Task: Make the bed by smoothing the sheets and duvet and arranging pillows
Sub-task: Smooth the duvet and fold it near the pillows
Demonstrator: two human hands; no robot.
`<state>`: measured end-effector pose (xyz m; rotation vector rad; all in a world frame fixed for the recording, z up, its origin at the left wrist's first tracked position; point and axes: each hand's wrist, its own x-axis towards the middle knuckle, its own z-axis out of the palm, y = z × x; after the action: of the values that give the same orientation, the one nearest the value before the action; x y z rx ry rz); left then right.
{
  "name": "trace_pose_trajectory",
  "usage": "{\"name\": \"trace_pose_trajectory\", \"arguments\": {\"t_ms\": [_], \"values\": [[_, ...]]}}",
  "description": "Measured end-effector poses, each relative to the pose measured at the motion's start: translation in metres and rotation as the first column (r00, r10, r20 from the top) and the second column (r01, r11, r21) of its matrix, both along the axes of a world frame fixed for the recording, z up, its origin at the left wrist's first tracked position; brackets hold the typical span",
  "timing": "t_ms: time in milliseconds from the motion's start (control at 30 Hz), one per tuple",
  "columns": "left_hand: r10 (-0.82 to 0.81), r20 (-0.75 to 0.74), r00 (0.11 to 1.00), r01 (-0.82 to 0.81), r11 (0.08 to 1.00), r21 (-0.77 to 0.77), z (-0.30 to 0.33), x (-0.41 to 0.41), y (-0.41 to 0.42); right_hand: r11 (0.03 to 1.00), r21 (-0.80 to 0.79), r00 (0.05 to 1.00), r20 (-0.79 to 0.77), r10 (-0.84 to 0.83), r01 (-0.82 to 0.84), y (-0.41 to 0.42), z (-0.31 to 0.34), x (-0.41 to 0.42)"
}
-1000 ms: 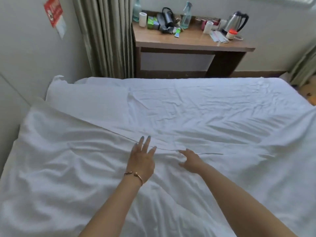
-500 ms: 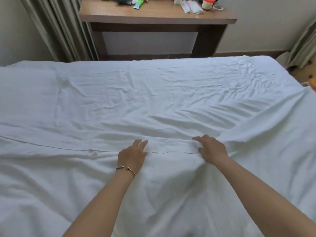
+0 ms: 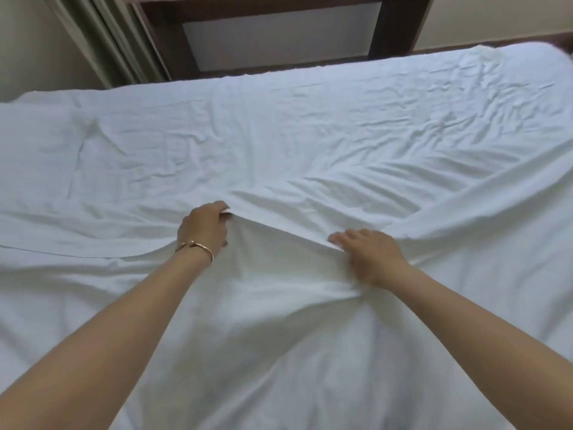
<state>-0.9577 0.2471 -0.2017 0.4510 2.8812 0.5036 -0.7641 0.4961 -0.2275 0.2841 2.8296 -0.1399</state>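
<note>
A white duvet [image 3: 279,352] covers the near half of the bed, its far edge running across the middle. My left hand [image 3: 203,229], with a gold bangle on the wrist, grips that edge with curled fingers and lifts it off the sheet. My right hand [image 3: 369,254] pinches the same edge a little to the right, bunching the cloth under the palm. Beyond the edge lies the wrinkled white sheet [image 3: 325,128]. A white pillow [image 3: 37,144] lies flat at the far left.
A dark wooden desk [image 3: 279,29] stands just behind the far side of the bed. Striped curtains [image 3: 102,38] hang at the back left beside a pale wall. The duvet rises in a fold at the right [image 3: 496,218].
Both hands went from lying flat on the duvet edge to taking hold of it, and the left hand has pushed it forward and up. The camera has tilted down and closer.
</note>
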Motion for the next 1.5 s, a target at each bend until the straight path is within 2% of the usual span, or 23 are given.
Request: {"name": "trace_pose_trajectory", "arguments": {"t_ms": [100,133,200,267,300,333,367,400,433,467,500,533,567,600,633,700,800,1133,1233,1333,1367,1433,1500], "values": [[0.090,-0.037,0.995,-0.088,0.995,0.049,0.004,-0.037,0.015,0.985,0.087,0.931,-0.348,-0.113,0.152,0.048,0.009,-0.029],[0.098,-0.044,0.994,-0.097,0.995,0.022,0.004,-0.046,0.021,0.971,0.128,0.907,-0.399,-0.134,0.200,0.063,0.014,-0.044],[0.140,-0.016,0.990,-0.140,0.990,-0.019,-0.004,-0.055,0.032,0.955,0.198,0.914,-0.384,-0.133,0.222,0.081,0.022,-0.076],[0.272,0.096,0.958,-0.269,0.962,-0.045,-0.019,-0.051,0.043,0.932,0.258,0.927,-0.338,-0.160,0.255,0.078,0.019,-0.105],[0.316,0.126,0.940,-0.311,0.948,-0.061,-0.026,-0.039,0.049,0.917,0.241,0.912,-0.342,-0.225,0.317,0.072,0.014,-0.114],[0.300,0.068,0.951,-0.296,0.953,-0.062,-0.033,-0.025,0.056,0.908,0.173,0.876,-0.382,-0.295,0.381,0.061,0.007,-0.120],[0.206,-0.040,0.978,-0.207,0.978,-0.025,-0.040,-0.009,0.063,0.898,0.075,0.826,-0.431,-0.363,0.434,0.050,-0.001,-0.121],[0.043,-0.126,0.991,-0.042,0.999,0.008,-0.045,0.007,0.072,0.886,-0.053,0.763,-0.485,-0.427,0.461,0.039,-0.008,-0.116],[-0.121,-0.136,0.983,0.119,0.993,-0.020,-0.052,0.021,0.080,0.880,-0.181,0.699,-0.547,-0.461,0.439,0.030,-0.013,-0.107],[-0.227,-0.075,0.971,0.220,0.971,-0.097,-0.060,0.032,0.086,0.894,-0.241,0.652,-0.617,-0.441,0.377,0.024,-0.023,-0.096],[-0.256,0.007,0.967,0.252,0.946,-0.202,-0.071,0.037,0.090,0.919,-0.232,0.655,-0.647,-0.390,0.318,0.022,-0.037,-0.085],[-0.230,0.090,0.969,0.246,0.923,-0.294,-0.084,0.038,0.092,0.940,-0.183,0.741,-0.580,-0.340,0.288,0.025,-0.047,-0.074],[-0.192,0.135,0.972,0.227,0.914,-0.337,-0.094,0.035,0.093,0.953,-0.109,0.858,-0.416,-0.302,0.282,0.034,-0.054,-0.066],[-0.170,0.136,0.976,0.208,0.915,-0.346,-0.103,0.032,0.094,0.954,-0.037,0.925,-0.237,-0.296,0.296,0.048,-0.061,-0.063],[-0.163,0.107,0.981,0.190,0.921,-0.340,-0.110,0.030,0.095,0.946,0.010,0.939,-0.126,-0.320,0.324,0.065,-0.068,-0.064],[-0.186,0.014,0.983,0.179,0.923,-0.340,-0.120,0.024,0.097,0.925,0.027,0.925,-0.050,-0.376,0.378,0.092,-0.078,-0.080],[-0.244,-0.099,0.965,0.199,0.921,-0.334,-0.131,0.009,0.096,0.894,0.006,0.894,-0.025,-0.448,0.448,0.115,-0.089,-0.103],[-0.270,-0.155,0.950,0.233,0.947,-0.222,-0.161,-0.006,0.103,0.883,0.037,0.884,-0.011,-0.467,0.467,0.117,-0.111,-0.115],[-0.252,-0.153,0.956,0.213,0.950,-0.230,-0.171,-0.006,0.102,0.877,0.117,0.884,-0.023,-0.467,0.467,0.113,-0.109,-0.117],[-0.250,-0.089,0.964,0.210,0.923,-0.324,-0.160,-0.006,0.103,0.826,0.261,0.858,-0.016,-0.513,0.499,0.090,-0.095,-0.114],[-0.254,-0.037,0.966,0.227,0.911,-0.343,-0.154,-0.007,0.103,0.806,0.228,0.830,-0.014,-0.558,0.546,0.073,-0.091,-0.107],[-0.280,0.040,0.959,0.276,0.894,-0.354,-0.137,-0.004,0.098,0.783,0.059,0.784,0.014,-0.621,0.619,0.030,-0.086,-0.082],[-0.340,0.068,0.938,0.341,0.868,-0.361,-0.120,0.012,0.074,0.794,-0.040,0.795,0.020,-0.606,0.607,-0.015,-0.080,-0.044]]}}
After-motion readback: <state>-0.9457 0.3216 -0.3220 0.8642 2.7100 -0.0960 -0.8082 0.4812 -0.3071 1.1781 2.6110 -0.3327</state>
